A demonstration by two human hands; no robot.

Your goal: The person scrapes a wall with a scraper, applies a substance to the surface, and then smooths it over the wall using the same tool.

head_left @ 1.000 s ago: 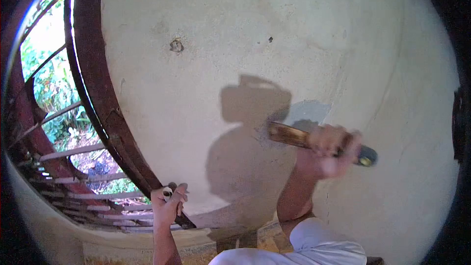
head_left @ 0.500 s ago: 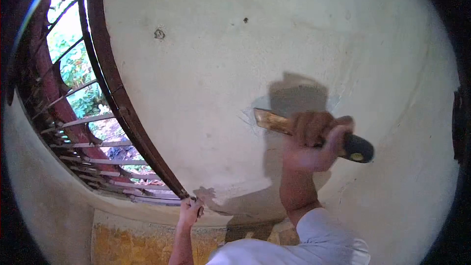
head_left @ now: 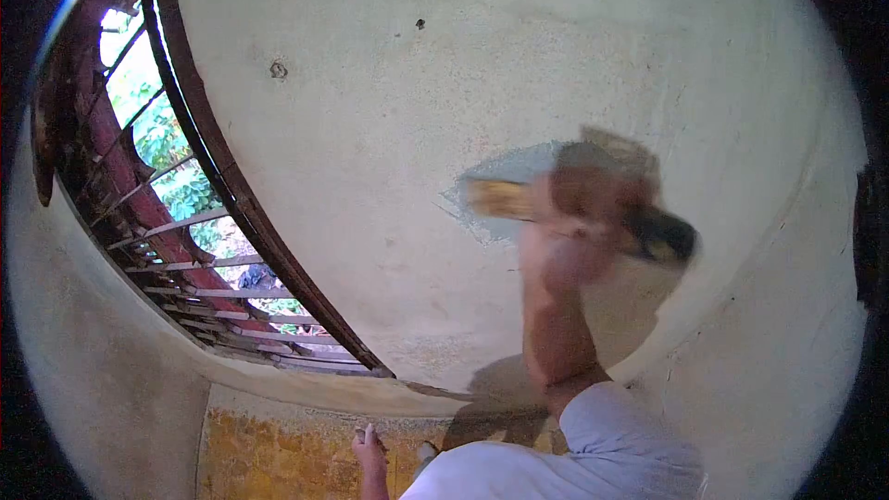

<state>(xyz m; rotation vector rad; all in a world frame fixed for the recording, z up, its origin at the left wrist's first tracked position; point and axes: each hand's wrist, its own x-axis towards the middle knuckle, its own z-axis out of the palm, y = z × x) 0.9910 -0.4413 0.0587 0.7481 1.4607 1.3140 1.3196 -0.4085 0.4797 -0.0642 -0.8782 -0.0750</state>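
Barred window in dark red frame at left; green foliage outside; yellowed lower wall.

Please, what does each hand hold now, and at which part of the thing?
The right hand holds a scraper around the middle of its handle, with the blade end against the wall. The left hand seems empty.

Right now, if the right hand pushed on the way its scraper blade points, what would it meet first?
The right hand aims the scraper leftward along the wall. The blade seems already against the scraped patch; motion blur leaves contact uncertain.
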